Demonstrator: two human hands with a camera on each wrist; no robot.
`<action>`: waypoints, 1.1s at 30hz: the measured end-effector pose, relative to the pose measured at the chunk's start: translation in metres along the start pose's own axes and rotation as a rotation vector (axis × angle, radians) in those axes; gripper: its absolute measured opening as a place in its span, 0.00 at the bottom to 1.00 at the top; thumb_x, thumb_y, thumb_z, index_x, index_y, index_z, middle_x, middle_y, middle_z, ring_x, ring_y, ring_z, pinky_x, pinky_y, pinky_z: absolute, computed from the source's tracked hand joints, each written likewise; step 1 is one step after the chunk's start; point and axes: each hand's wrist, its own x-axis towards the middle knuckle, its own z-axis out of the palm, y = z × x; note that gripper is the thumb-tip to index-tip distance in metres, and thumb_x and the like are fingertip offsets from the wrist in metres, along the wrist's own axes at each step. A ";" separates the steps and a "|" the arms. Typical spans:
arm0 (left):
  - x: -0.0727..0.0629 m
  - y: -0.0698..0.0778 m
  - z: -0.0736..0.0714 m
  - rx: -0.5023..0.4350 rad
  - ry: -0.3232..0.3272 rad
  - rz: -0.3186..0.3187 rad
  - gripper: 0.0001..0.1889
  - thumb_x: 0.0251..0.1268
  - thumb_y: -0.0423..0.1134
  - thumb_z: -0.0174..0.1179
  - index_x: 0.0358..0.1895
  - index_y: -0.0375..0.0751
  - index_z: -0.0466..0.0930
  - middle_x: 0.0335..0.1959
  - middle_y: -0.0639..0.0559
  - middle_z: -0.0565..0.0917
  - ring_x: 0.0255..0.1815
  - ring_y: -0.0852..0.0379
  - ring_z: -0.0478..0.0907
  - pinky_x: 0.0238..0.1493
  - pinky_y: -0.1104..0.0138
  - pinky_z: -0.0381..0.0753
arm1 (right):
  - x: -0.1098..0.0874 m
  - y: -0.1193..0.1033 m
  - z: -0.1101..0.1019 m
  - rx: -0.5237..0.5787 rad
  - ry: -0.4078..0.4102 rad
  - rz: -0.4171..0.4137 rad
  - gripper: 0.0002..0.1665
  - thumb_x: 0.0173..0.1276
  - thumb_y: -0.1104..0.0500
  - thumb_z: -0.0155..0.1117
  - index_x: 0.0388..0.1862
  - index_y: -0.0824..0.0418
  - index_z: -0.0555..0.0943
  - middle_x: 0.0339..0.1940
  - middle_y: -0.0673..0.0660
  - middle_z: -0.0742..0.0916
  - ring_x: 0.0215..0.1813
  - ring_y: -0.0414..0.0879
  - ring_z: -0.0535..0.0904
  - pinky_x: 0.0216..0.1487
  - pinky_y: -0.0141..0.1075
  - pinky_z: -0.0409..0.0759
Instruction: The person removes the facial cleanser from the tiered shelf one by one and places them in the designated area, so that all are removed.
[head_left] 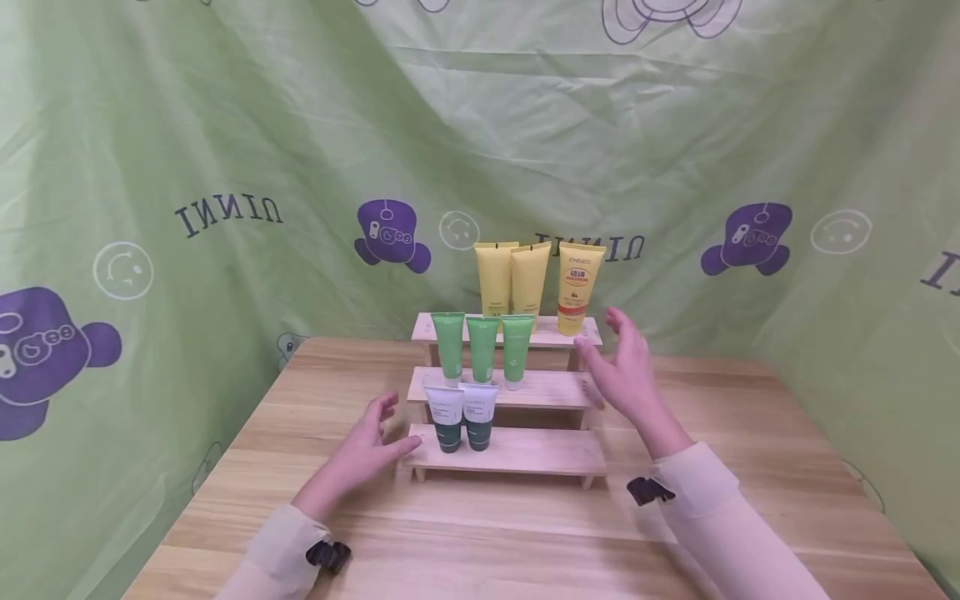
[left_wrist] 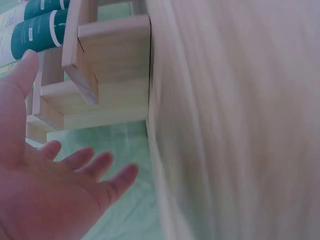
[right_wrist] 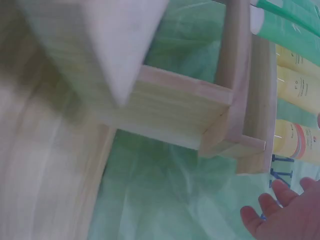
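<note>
Table [head_left: 525, 533] has open room L, R & in front of 3-step wooden rack [head_left: 551, 450]. L hand [head_left: 363, 450], thumb & fingers spread, holds nothing nr btm step's L edge; R hand [head_left: 632, 377], fingers loosely open, also empty, is nr top step's R edge. On rack: 3 yellow tubes [head_left: 493, 275] up top, 3 green tubes [head_left: 482, 346] mid, 2 white/dk-green tubes [head_left: 448, 417] btm L, free space to their R.

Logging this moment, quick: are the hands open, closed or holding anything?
Left hand: open, holding nothing, beside the left end of the bottom shelf.
Right hand: open, holding nothing, near the rightmost yellow squeeze tube.
</note>
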 end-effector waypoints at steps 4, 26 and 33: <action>-0.002 0.000 0.006 -0.217 -0.029 -0.074 0.44 0.57 0.51 0.71 0.67 0.34 0.56 0.70 0.31 0.61 0.68 0.32 0.64 0.66 0.44 0.64 | 0.014 -0.004 0.004 0.112 0.030 0.049 0.50 0.67 0.38 0.63 0.77 0.59 0.53 0.70 0.65 0.70 0.71 0.59 0.62 0.65 0.58 0.66; -0.005 -0.004 0.012 -0.238 -0.165 -0.031 0.27 0.58 0.42 0.71 0.58 0.35 0.72 0.56 0.39 0.78 0.57 0.43 0.78 0.55 0.60 0.79 | 0.046 -0.019 0.026 0.372 0.141 0.155 0.50 0.58 0.48 0.76 0.74 0.56 0.59 0.59 0.57 0.79 0.57 0.49 0.76 0.58 0.41 0.74; -0.005 -0.004 0.011 -0.234 -0.172 -0.033 0.28 0.59 0.41 0.70 0.59 0.34 0.71 0.57 0.37 0.78 0.57 0.42 0.77 0.55 0.60 0.79 | 0.048 -0.019 0.028 0.408 0.165 0.167 0.46 0.59 0.53 0.75 0.72 0.55 0.61 0.58 0.57 0.81 0.55 0.48 0.78 0.55 0.38 0.78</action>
